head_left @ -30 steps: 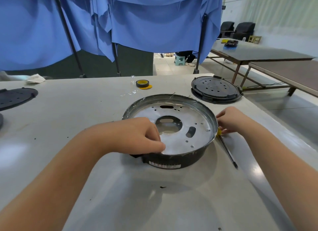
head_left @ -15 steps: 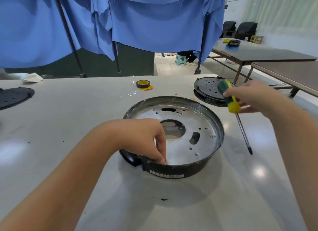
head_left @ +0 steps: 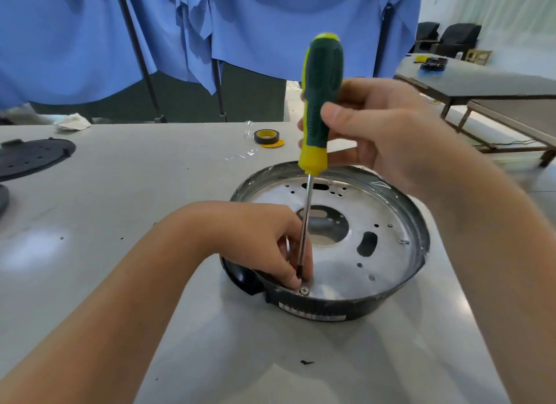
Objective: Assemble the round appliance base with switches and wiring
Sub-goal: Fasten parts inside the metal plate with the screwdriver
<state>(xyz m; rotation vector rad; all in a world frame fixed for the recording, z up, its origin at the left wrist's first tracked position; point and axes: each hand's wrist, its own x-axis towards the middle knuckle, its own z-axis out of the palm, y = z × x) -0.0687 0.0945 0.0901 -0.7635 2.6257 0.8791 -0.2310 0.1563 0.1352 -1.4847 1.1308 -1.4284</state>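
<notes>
On a pale desk (head_left: 120, 193) before blue drapes, the round base (head_left: 376, 283) sits at centre-right; your right hand (head_left: 388, 138) grips an upright screwdriver (head_left: 320, 102), while your left hand (head_left: 264, 241) pinches its tip beside a screw (head_left: 304, 290) near the rim.

A roll of black tape (head_left: 266, 136) is seen lying on the grey worktable (head_left: 126, 193), on top of a yellow disc, with a scrap of clear film (head_left: 243, 155) just beside the roll. Far to the left of the roll, a dark perforated round plate (head_left: 28, 157) is laid at the table's edge, and a crumpled white cloth (head_left: 72, 122) is found beyond that plate. Behind the roll, blue drapes (head_left: 240, 27) are hung from dark poles.
</notes>
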